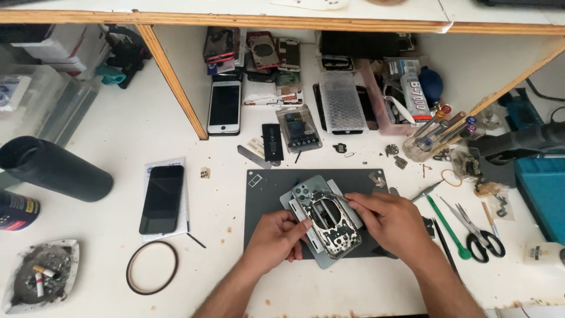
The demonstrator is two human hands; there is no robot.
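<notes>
Working at cluttered white workbench (pixel 118 123), over dark grey mat (pixel 259 200). Steadying stripped phone frame (pixel 326 215) on metal plate (pixel 321 256), left hand (pixel 276 235) curled against its edge; right hand (pixel 388 218) pinching thin metal tool (pixel 329 194). Seeming light, stiff, fragile; gripping by rim likely safest.

Single head-worn view, looking steeply down from above. Close range: both hands sit low centre, workbench (pixel 141 118) extending beyond them.

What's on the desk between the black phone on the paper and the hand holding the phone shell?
In the head view, between the black phone and the left hand steadying the phone shell, there's mostly bare white desk, then the dark mat.
</notes>
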